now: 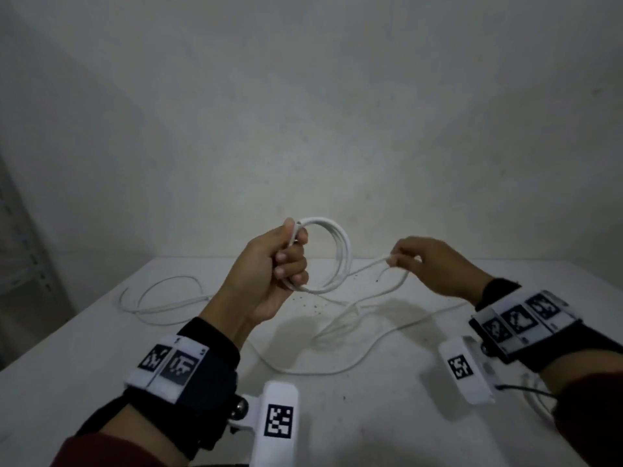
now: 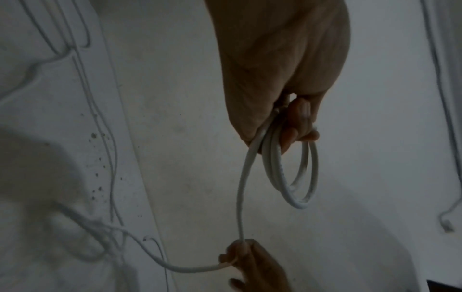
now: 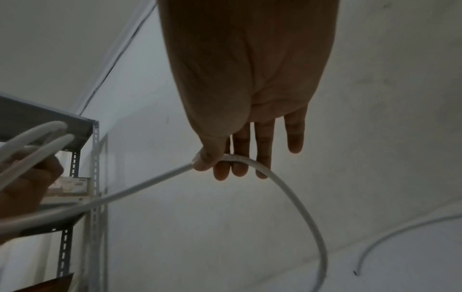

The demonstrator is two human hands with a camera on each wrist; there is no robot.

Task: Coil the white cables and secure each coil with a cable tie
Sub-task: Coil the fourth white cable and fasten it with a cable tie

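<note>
Your left hand is clenched round a coil of white cable, held upright above the white table. Your right hand pinches the free run of that same cable between thumb and fingers, just beside the coil. More loose white cables sprawl over the table below. A slotted metal shelf stands to your left. Faint print on the cable jacket is unreadable.

head cam: above, fwd/down | wrist cams: close along hands | shared: cable
</note>
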